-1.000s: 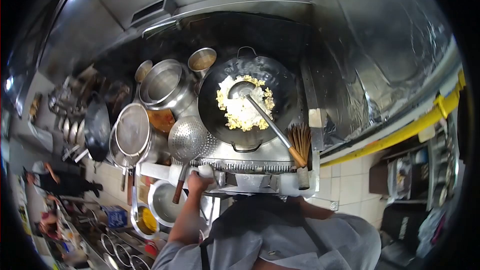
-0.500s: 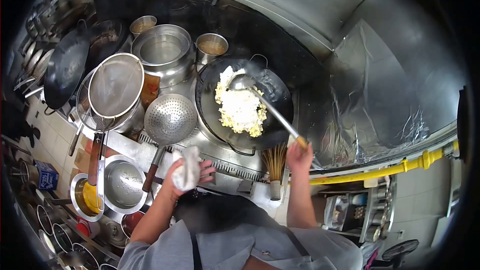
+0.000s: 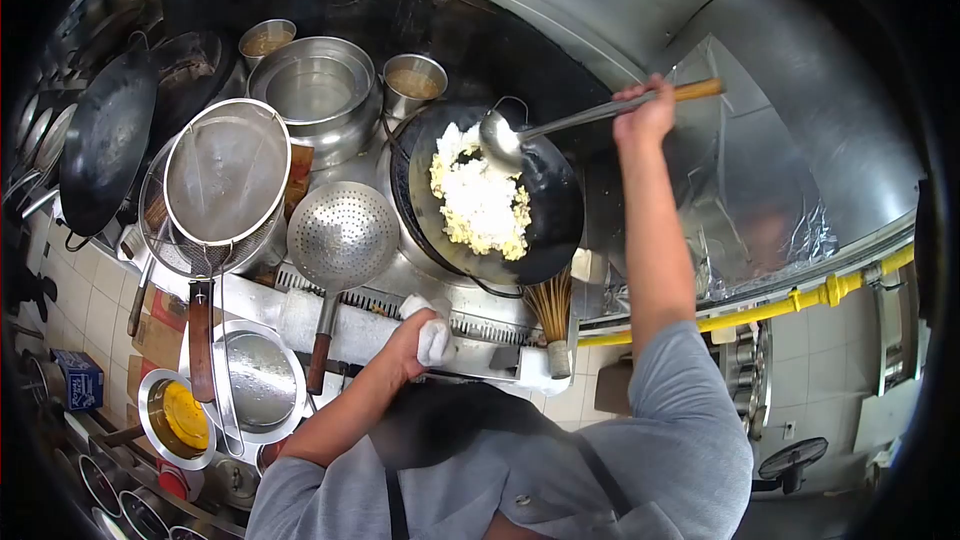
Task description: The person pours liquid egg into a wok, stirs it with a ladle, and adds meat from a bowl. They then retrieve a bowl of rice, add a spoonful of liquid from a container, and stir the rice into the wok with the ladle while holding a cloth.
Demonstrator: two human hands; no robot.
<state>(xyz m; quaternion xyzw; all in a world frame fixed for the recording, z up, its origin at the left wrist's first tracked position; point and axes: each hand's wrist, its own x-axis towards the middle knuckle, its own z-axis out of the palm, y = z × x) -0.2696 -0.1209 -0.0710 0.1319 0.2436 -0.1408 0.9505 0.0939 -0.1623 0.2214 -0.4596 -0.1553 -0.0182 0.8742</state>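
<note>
My right hand is wrapped round the metal shaft of a ladle, just below its wooden grip, raised to the right of the wok. The ladle's bowl lies at the upper edge of a heap of white rice and yellow egg pieces in a black wok. White glare hides detail in the middle of the heap. My left hand is closed on a folded white cloth, held in front of the stove near the wok's lower handle.
Left of the wok are a perforated skimmer, a mesh strainer and a steel pot. A bamboo brush stands below the wok. Bowls sit lower left. A yellow pipe runs along the right.
My right hand has moved up and away, swinging the ladle's handle upward and nearly level. My left hand has shifted right and closed round the cloth. The view has shifted slightly.
</note>
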